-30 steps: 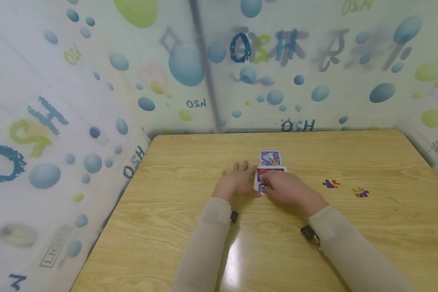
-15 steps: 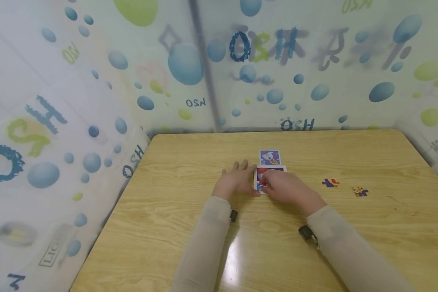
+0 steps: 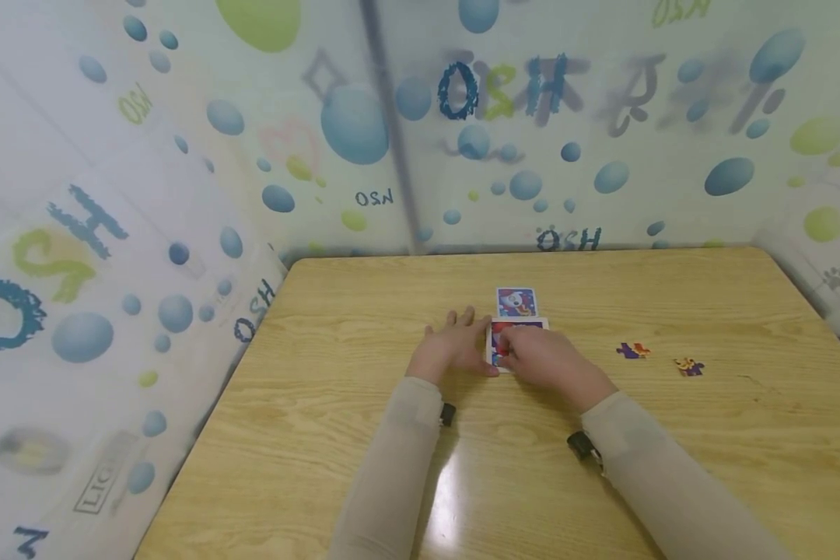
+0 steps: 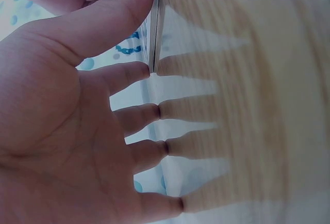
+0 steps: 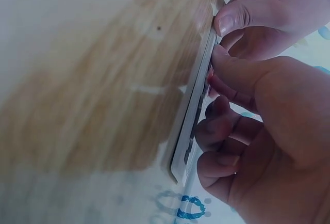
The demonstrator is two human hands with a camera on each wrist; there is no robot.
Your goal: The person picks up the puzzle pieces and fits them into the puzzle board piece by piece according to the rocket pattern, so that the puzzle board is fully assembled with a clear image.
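A small jigsaw puzzle tray point(image 3: 489, 348) with a white border and a red and blue picture lies flat on the wooden table. My left hand point(image 3: 455, 348) rests at its left side, fingers spread straight, thumb and forefinger touching the border. Bent over the picture, my right hand point(image 3: 549, 359) has its fingers curled, and thumb and forefinger pinch at the puzzle. In the right wrist view a bit of red puzzle piece point(image 5: 210, 76) shows between them, mostly hidden by the fingers. The tray's edge point(image 5: 192, 113) runs along the curled fingers there.
A picture card point(image 3: 516, 302) with a white cartoon animal lies just beyond the tray. Two loose jigsaw pieces lie to the right, a purple and orange piece point(image 3: 633, 351) and a yellow and purple piece point(image 3: 689, 367). Patterned walls stand behind the table point(image 3: 364, 303) and at its left.
The right forearm and wrist have shifted slightly left, while the right fingers stay at the same spot on the puzzle. The left hand, card and loose pieces have kept their places.
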